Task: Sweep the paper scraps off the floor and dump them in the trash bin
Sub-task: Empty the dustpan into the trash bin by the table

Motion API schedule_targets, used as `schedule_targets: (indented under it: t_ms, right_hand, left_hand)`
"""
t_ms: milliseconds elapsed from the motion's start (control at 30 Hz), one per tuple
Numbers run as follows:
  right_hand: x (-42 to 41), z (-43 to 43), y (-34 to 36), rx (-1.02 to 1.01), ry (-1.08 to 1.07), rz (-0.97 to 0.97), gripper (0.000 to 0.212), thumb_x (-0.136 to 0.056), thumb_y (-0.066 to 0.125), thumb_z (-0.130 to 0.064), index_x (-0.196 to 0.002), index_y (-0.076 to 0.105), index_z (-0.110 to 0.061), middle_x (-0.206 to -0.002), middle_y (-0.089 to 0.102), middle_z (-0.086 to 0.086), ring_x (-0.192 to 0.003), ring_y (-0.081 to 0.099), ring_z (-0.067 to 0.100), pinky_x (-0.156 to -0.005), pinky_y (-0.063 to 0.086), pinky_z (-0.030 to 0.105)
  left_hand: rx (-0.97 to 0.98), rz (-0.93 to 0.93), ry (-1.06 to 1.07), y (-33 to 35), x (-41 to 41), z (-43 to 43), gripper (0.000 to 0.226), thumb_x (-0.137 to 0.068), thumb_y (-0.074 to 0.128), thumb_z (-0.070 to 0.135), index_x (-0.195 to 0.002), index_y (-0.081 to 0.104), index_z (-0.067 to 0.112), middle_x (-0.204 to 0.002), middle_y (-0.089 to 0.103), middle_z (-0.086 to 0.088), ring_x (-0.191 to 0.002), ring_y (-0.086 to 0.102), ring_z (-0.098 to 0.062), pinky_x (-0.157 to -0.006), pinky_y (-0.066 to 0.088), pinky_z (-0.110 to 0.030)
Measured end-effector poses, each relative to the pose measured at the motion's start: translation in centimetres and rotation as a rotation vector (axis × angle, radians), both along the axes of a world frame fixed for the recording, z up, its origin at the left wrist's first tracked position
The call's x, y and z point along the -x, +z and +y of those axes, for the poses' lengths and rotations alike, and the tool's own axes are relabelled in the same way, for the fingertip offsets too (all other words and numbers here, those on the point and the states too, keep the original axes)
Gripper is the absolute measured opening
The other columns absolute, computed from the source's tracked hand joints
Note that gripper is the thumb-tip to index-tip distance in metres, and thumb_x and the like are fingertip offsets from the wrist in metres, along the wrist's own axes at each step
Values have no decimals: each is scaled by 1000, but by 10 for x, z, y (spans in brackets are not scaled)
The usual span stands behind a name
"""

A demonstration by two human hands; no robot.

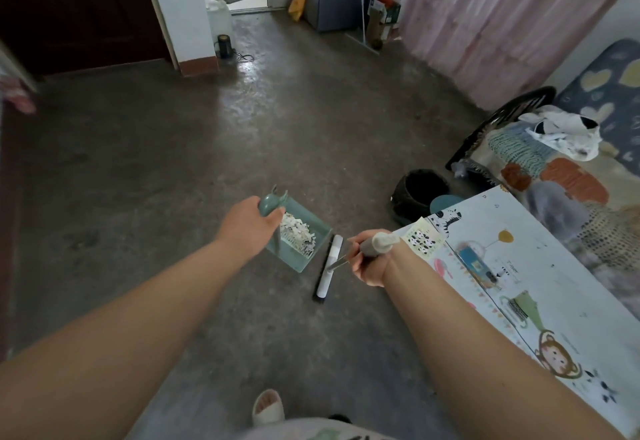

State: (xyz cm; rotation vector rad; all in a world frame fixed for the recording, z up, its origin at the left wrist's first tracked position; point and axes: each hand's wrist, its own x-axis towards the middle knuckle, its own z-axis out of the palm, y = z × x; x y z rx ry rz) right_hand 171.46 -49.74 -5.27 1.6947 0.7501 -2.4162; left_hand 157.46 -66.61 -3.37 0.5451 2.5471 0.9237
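My left hand [251, 226] grips the top of the handle of a teal dustpan [313, 232], which sits low over the floor in the middle of the view. White paper scraps [298, 232] lie piled inside the pan. My right hand [369, 261] grips the grey handle of a broom [377, 244]. The broom's white and black head [327, 268] rests on the floor just right of the pan. A black trash bin [420, 194] stands open on the floor to the right, beyond the broom.
A low table with a cartoon-print cover [540, 294] fills the lower right, and a bed with clothes [561, 166] lies behind it. A teal stool [445, 202] is beside the bin. Pink curtains [502, 24] hang at the back right. My slipper [268, 406] is near the bottom.
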Motion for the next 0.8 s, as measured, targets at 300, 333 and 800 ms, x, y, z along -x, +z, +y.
schedule_targets:
  t_ms: [300, 333, 800]
  right_hand:
    - [62, 28, 8, -15, -10, 29, 23, -90, 42, -6, -68, 46, -8, -36, 45, 2, -25, 44, 10, -29, 32, 9]
    - [69, 34, 7, -18, -12, 32, 22, -90, 43, -6, -68, 46, -8, -36, 46, 2, -25, 44, 9, -29, 32, 10]
    - [155, 176, 7, 23, -153, 42, 22, -88, 47, -12, -66, 44, -9, -38, 45, 2, -27, 47, 12, -29, 33, 12]
  left_hand:
    - [2, 31, 6, 3, 59, 31, 31, -92, 56, 41, -81, 57, 12, -70, 58, -1, -68, 56, -23, -57, 34, -31]
    - [-2, 32, 5, 4, 65, 36, 30, -92, 56, 41, -78, 55, 14, -69, 57, -1, -66, 55, -22, -57, 34, -31]
    - [20, 36, -13, 19, 151, 175, 30, -94, 56, 40, -86, 57, 11, -69, 54, 0, -62, 51, -20, -50, 32, -29]
